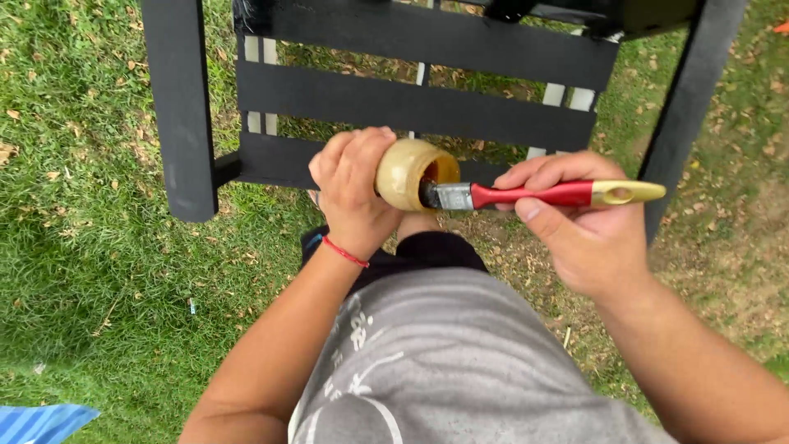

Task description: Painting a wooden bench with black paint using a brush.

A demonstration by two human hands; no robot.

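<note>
The left hand [352, 193] wraps its fingers [341, 160] around a small tan jar [407, 171], tipped on its side so the mouth faces right, toward the other hand. The right hand [579, 226] pinches a paintbrush [542, 195] by its red handle, thumb below and fingers closed over the top. The brush lies nearly level, its long axis running left to right: gold end out past the right hand, metal band and bristles at the jar's mouth, the bristle tip inside the opening. Jar and brush line up on one axis, held over the person's lap, in front of a black slatted chair [411, 103] standing on grass [82, 205].

Count: one jar, one brush, one chair, three black slats in view, two hands, one red string bracelet [345, 252] on the left wrist.
</note>
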